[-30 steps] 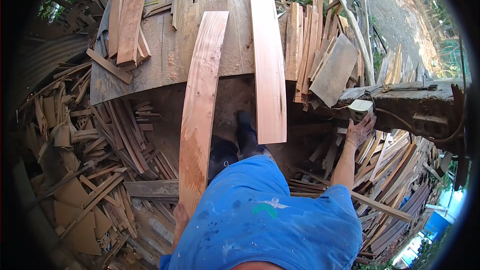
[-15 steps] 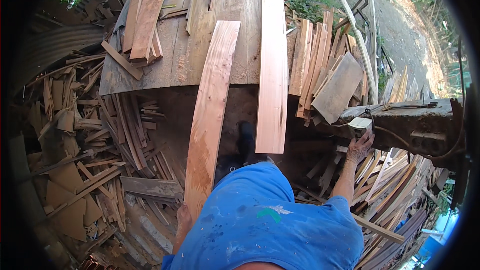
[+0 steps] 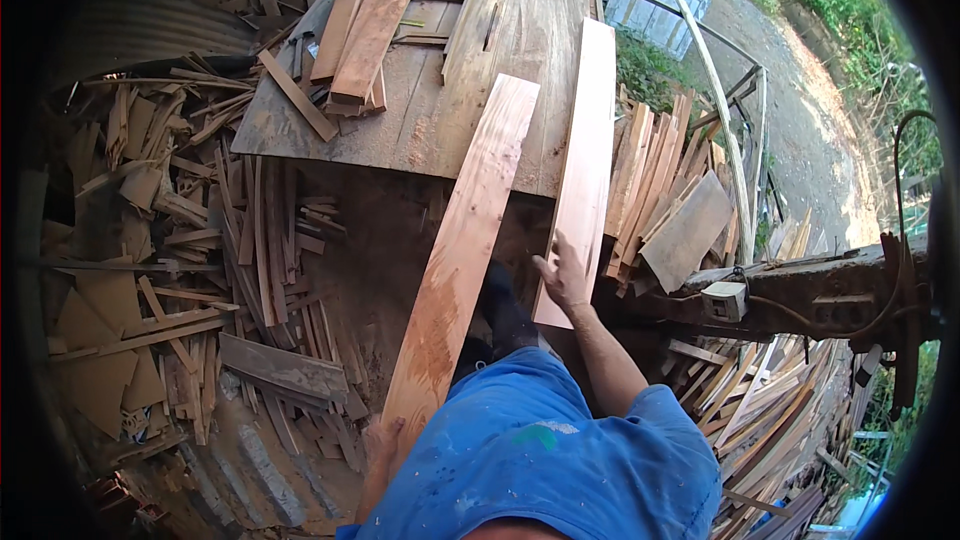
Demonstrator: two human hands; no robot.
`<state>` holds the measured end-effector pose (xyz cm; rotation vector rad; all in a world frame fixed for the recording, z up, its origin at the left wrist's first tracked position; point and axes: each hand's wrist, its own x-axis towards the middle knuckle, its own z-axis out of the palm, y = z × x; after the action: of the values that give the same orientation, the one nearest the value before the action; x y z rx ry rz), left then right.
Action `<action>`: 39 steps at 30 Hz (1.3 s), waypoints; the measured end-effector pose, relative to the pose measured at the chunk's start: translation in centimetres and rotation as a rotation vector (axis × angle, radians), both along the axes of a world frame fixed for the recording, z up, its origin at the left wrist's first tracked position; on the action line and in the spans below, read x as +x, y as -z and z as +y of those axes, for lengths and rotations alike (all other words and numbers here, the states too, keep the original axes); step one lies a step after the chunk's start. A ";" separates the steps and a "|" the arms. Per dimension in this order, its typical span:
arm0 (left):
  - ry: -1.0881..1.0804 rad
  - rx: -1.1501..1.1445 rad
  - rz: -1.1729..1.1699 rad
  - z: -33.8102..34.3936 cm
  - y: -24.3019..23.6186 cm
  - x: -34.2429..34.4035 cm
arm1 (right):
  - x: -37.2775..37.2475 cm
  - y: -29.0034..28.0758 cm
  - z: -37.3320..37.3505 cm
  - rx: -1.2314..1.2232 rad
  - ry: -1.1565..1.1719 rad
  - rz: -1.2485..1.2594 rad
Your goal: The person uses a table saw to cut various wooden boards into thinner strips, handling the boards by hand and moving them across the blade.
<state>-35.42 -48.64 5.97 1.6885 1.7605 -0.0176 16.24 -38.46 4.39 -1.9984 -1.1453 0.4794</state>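
Note:
A long reddish wooden plank (image 3: 463, 240) slants from the worktable (image 3: 360, 150) down to my left side. My left hand (image 3: 381, 445) grips its near end at the edge, with part of the fingers hidden. To the right of it a second, paler plank (image 3: 588, 130) rests on the table, its near end jutting over the front edge. Above that near end is my right hand (image 3: 566, 275), open with thumb and fingers apart; whether it touches the wood I cannot tell.
More boards (image 3: 385, 30) lie on the table's far left. Wood offcuts (image 3: 180, 210) heap up on the left, and upright slats (image 3: 645, 185) lean on the right. A small pale electrical box (image 3: 724, 300) hangs on a beam (image 3: 800, 285) at the right.
My right hand has left the electrical box and moved left to above the pale plank. My left hand keeps its grip on the reddish plank. The view has shifted.

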 end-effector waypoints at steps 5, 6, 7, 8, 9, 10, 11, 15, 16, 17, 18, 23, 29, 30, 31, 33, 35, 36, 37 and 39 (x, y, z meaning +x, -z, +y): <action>-0.041 0.150 0.019 -2.5 0.1 -0.1 | -6.7 7.4 11.9 -0.020 0.252 1.084; -0.039 0.160 0.034 -2.4 0.0 -0.3 | -7.2 8.3 13.1 0.227 0.292 1.315; -0.091 0.174 0.034 -2.9 -0.7 -0.5 | -8.8 8.9 14.0 0.210 0.287 1.333; -0.148 0.184 0.022 -3.6 -1.4 0.4 | -9.4 9.2 14.4 0.266 0.247 1.297; -0.163 0.175 0.027 -3.9 -1.8 1.4 | -9.8 9.5 14.9 0.324 0.210 1.259; -0.209 0.071 0.022 -3.6 -2.8 2.4 | -9.9 9.8 15.7 0.325 0.146 1.149; -0.253 -0.032 0.018 -3.4 -3.3 2.9 | -10.0 10.0 16.2 0.311 0.155 1.152; -0.224 -0.056 0.108 -3.6 1.0 3.3 | -9.1 10.8 19.2 0.173 0.172 0.856; -0.226 -0.031 0.064 -3.1 1.5 3.5 | -8.6 11.1 19.6 0.174 0.160 0.804; -0.226 -0.006 0.019 -2.7 1.9 3.5 | -8.2 11.3 19.9 0.175 0.150 0.752; -0.219 -0.011 0.021 -2.3 2.4 3.7 | -7.6 11.5 20.4 0.172 0.159 0.752; -0.251 -0.081 0.062 0.6 4.4 3.9 | -7.6 7.1 23.2 -0.385 0.157 -0.004; -0.202 -0.023 -0.085 7.9 6.5 3.5 | -5.8 11.7 27.1 -0.220 0.165 -0.253; -0.198 -0.029 -0.079 8.6 7.0 3.6 | -5.6 12.0 28.0 -0.219 0.161 -0.240; -0.185 -0.034 -0.086 8.9 7.8 3.4 | -5.5 12.4 28.8 -0.218 0.153 -0.225; -0.168 -0.046 -0.096 10.0 8.4 4.1 | -4.5 12.9 30.0 -0.217 0.164 -0.282; -0.129 -0.069 -0.103 10.6 8.1 5.8 | -3.3 13.3 30.4 -0.208 0.170 -0.236; -0.126 -0.078 -0.100 10.8 8.1 6.4 | -2.8 13.3 30.4 -0.218 0.173 -0.235; -0.120 -0.093 -0.073 11.1 8.6 6.5 | -2.6 13.3 30.9 -0.217 0.174 -0.224; -0.117 -0.108 -0.041 11.2 9.0 6.3 | -2.8 13.3 31.2 -0.216 0.174 -0.208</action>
<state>-29.07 -37.42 -3.00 1.4976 1.7923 -0.0258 13.42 -7.26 -8.90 -2.3574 -1.0661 0.3220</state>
